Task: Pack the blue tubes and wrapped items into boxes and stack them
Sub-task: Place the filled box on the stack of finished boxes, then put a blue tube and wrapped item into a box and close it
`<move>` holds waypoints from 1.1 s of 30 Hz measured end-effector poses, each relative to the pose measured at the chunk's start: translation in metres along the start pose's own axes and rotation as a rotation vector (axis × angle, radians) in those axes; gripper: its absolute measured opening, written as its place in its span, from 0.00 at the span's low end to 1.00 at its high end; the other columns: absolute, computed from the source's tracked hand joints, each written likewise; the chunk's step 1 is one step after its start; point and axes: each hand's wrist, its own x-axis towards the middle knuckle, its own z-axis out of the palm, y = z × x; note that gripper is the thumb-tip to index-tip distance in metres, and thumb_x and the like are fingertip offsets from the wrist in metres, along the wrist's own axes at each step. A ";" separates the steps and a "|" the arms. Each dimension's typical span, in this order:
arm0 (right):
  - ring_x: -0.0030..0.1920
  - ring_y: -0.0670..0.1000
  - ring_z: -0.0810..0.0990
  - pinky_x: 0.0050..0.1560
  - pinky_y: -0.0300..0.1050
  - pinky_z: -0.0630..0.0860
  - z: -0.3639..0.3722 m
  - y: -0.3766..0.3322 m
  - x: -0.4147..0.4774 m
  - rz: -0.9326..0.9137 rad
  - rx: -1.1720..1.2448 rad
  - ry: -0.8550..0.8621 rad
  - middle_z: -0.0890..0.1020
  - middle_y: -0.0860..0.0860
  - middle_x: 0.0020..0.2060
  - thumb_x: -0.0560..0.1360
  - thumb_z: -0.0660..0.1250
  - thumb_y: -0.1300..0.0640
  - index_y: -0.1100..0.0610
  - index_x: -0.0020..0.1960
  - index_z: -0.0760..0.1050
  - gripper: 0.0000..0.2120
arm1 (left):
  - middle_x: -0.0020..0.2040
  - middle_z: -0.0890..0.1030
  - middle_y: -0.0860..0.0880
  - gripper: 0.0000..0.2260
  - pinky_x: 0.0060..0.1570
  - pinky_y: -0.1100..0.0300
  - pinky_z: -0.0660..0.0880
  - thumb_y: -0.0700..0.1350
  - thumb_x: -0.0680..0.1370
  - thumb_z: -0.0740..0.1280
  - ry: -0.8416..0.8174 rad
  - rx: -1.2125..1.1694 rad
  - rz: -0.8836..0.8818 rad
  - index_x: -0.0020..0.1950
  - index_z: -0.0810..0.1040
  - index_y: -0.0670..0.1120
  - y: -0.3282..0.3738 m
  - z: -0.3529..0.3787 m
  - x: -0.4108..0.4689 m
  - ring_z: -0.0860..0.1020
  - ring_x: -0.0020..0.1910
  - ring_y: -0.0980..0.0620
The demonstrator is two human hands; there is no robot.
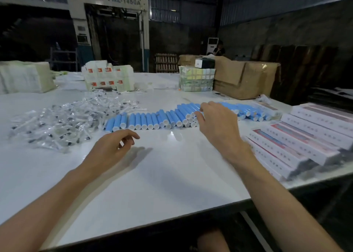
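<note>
Blue tubes (152, 121) laid side by side in long row across middle of white table (162, 175), white caps turned toward person. Wrapped items (63, 122) heaped in clear pile left of row. Flat white boxes (298, 143) stacked overlapping at right table edge. Left hand (110, 148) held over bare table near row's left end, fingers loosely curled, nothing held. Right hand (217, 124) stretched over row's right part, thumb and fingers parted around tube ends; whether tube is gripped cannot be told. Brown cartons (244, 78) set at far side.
</note>
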 end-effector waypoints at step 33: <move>0.33 0.57 0.74 0.36 0.53 0.72 0.149 -0.189 0.009 -0.437 0.811 -0.265 0.75 0.50 0.29 0.85 0.61 0.50 0.54 0.39 0.69 0.17 | 0.71 0.73 0.35 0.19 0.66 0.39 0.70 0.44 0.83 0.63 0.181 1.048 -1.131 0.72 0.69 0.38 -0.123 -0.243 -0.142 0.71 0.69 0.32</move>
